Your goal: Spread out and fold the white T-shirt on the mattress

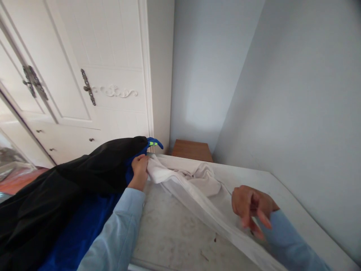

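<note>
White cloth point(181, 180), one, left hand point(140, 169) gripping, right hand point(254, 203) near, two sleeves point(120, 226)

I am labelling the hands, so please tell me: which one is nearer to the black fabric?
The left hand, curled close to the black fabric, against the white cloth; the right hand is farther away, fingers parted.

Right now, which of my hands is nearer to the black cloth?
Left. Your left hand is close beside the black cloth; your right hand is farther off, on the other side of the white cloth.
</note>
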`<state>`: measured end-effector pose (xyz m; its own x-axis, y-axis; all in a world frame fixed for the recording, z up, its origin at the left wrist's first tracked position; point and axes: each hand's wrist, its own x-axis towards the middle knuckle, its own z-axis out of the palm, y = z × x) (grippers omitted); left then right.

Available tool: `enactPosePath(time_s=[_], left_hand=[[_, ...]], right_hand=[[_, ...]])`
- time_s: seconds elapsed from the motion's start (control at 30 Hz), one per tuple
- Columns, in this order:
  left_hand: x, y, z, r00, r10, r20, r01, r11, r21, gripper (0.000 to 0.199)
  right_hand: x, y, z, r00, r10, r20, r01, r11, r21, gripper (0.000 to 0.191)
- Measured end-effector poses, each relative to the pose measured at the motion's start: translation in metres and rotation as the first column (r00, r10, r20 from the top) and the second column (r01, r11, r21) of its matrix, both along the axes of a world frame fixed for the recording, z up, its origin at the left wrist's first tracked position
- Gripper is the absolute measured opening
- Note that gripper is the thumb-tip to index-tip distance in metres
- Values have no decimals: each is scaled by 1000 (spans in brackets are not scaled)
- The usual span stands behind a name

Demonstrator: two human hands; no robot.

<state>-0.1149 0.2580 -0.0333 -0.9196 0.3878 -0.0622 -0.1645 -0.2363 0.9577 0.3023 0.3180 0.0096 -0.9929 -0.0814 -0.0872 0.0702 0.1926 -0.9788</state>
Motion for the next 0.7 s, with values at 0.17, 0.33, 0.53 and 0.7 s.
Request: enactPosePath(time_s=[0.17,0.33,0.53,0.7], left_hand=[[13,-8,12,910,5,-414,-94,976,-194,31],[24,-13,20,789,-213,-576,-82,893,-442,38],[40,-16,24,639,-745,-192,581,631,-513,52],[42,-38,48,524,-850,-61,852,521,59,77]], right_hand=[[-41,-13,-11,896,-444,-15,443,896,-40,51],[-57,-8,-23,650,-734,-198,691,461,557,47],[-48,1,-26,654,-755,-51,458,342,821,25],[-47,8,-23,387,-853,-351,749,69,659,18]])
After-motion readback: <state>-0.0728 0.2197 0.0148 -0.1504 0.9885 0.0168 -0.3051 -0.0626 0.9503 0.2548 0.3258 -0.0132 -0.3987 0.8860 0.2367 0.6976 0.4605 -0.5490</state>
